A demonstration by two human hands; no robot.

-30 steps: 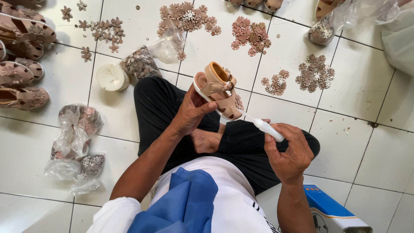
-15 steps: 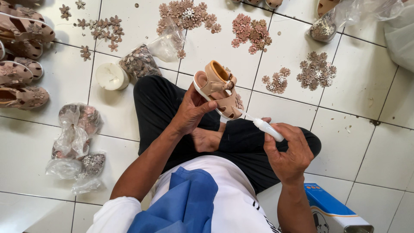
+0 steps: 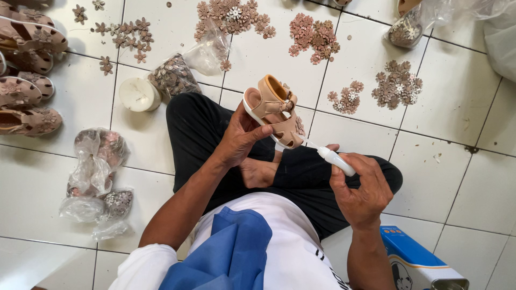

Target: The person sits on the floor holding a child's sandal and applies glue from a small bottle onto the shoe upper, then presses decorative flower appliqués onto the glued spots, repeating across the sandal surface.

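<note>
Almost unchanged: glue tube [image 3: 336, 160] nozzle now close against the toe of the tan child's sandal [image 3: 272, 111], barely nearer.

Head camera looks steeply down, close over lap and tiled floor [image 3: 80, 172].

Free room: bare white tile at right, between the raised sandal [image 3: 273, 111] and the far flower heaps [image 3: 399, 86].
Obstacles, left: white tub [image 3: 138, 94], filled plastic bags [image 3: 97, 172], row of sandals [image 3: 27, 70].
Far: loose flower pieces [image 3: 234, 15].
Near right: blue-and-white box [image 3: 419, 263] just beside the right hand [image 3: 361, 189].
</note>
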